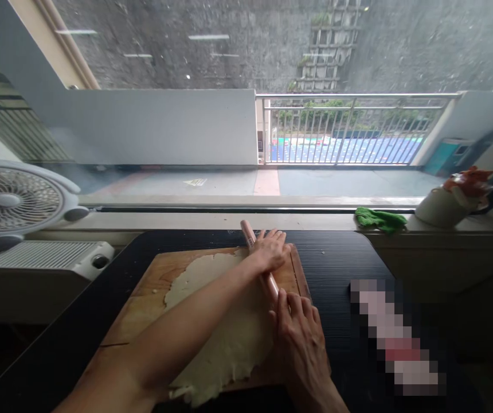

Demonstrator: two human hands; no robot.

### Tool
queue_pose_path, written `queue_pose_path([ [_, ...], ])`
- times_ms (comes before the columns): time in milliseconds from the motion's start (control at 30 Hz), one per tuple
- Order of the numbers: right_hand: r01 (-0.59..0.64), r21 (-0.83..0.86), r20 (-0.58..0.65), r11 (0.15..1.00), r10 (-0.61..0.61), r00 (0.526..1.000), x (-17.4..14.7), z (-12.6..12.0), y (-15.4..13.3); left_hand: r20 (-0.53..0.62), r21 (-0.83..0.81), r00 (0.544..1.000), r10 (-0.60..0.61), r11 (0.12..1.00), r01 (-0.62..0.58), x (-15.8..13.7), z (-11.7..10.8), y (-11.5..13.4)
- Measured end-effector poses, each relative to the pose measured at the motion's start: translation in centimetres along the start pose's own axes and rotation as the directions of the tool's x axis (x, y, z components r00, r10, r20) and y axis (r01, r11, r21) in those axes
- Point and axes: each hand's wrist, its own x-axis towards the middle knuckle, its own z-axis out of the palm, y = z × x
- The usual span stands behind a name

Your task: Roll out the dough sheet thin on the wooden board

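A wide, thin sheet of pale dough (212, 275) with a ragged edge lies on a wooden cutting board (143, 312). Slanting across the right part of the dough is a pinkish rolling pin (247, 230). My left hand (269, 250) is over the pin's upper part, fingers pointing away from me, the palm pressing on it. At its near end, my right hand (300, 324) grips the pin with thumb and bent fingers. My left forearm crosses over the dough and hides part of it. Some dough hangs past the board's near edge.
A black table (332, 269) bears the board, with a blurred-out object (395, 338) on its right. Beyond it, a window sill (203, 221) holds a green cloth (379, 219) and a light pot (439, 206). A white fan (14, 198) stands at left above a white ridged appliance (49, 255).
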Motion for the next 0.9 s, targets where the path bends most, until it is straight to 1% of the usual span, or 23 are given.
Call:
queue_pose_path([
  [67, 0.057, -0.009, -0.006, 0.998, -0.057, 0.998, -0.4, 0.1, -0.5, -0.050, -0.001, 0.996, -0.077, 0.997, 0.077, -2.4, -0.4, -1.1],
  [100, 0.092, -0.002, 0.003, 0.996, -0.092, 0.996, -0.5, 0.0, -0.4, -0.088, 0.003, 0.987, -0.131, 0.991, 0.132, -4.2, -0.7, -1.8],
  [167, 0.147, 0.032, 0.041, 0.989, -0.149, 0.988, -0.3, -0.4, 0.2, -0.184, 0.026, 0.956, -0.229, 0.971, 0.238, -8.5, -1.6, -3.2],
  [233, 0.167, 0.084, 0.108, 0.982, -0.176, 0.978, 0.9, -1.1, 1.5, -0.228, 0.075, 0.949, -0.216, 0.968, 0.238, -13.0, -2.7, -4.5],
  [333, 0.187, 0.193, 0.191, 0.963, -0.223, 0.956, 5.1, -1.1, 2.7, -0.212, 0.142, 0.962, -0.172, 0.969, 0.204, -18.5, -4.4, -5.8],
  [367, 0.198, 0.236, 0.209, 0.952, -0.248, 0.946, 6.9, -0.6, 2.5, -0.207, 0.160, 0.965, -0.163, 0.967, 0.198, -19.7, -4.9, -6.1],
  [433, 0.208, 0.324, 0.244, 0.923, -0.293, 0.924, 10.7, 0.8, 1.0, -0.202, 0.185, 0.968, -0.147, 0.965, 0.185, -21.2, -5.5, -6.4],
  [500, 0.207, 0.327, 0.255, 0.922, -0.297, 0.920, 13.9, 2.6, -1.2, -0.199, 0.197, 0.970, -0.143, 0.963, 0.183, -22.0, -5.8, -6.1],
  [567, 0.200, 0.304, 0.260, 0.931, -0.284, 0.923, 15.6, 3.9, -2.9, -0.194, 0.204, 0.968, -0.158, 0.959, 0.197, -22.4, -5.9, -5.3],
  [600, 0.201, 0.291, 0.267, 0.935, -0.281, 0.922, 15.6, 4.2, -3.3, -0.194, 0.208, 0.967, -0.166, 0.956, 0.206, -22.7, -5.8, -4.7],
  [667, 0.232, 0.263, 0.282, 0.936, -0.305, 0.910, 13.9, 3.9, -2.8, -0.192, 0.206, 0.966, -0.175, 0.955, 0.214, -23.4, -5.6, -3.5],
  [800, 0.360, 0.200, 0.315, 0.911, -0.408, 0.857, 7.8, 1.1, 1.0, -0.164, 0.137, 0.972, -0.169, 0.972, 0.192, -25.2, -4.9, -1.1],
  [867, 0.390, 0.172, 0.346, 0.905, -0.426, 0.836, 6.4, 0.1, 2.2, -0.163, 0.095, 0.970, -0.181, 0.976, 0.198, -25.6, -4.7, -0.5],
  [900, 0.399, 0.163, 0.360, 0.902, -0.431, 0.828, 6.6, 0.1, 2.3, -0.170, 0.083, 0.966, -0.193, 0.974, 0.209, -25.6, -4.6, -0.5],
])
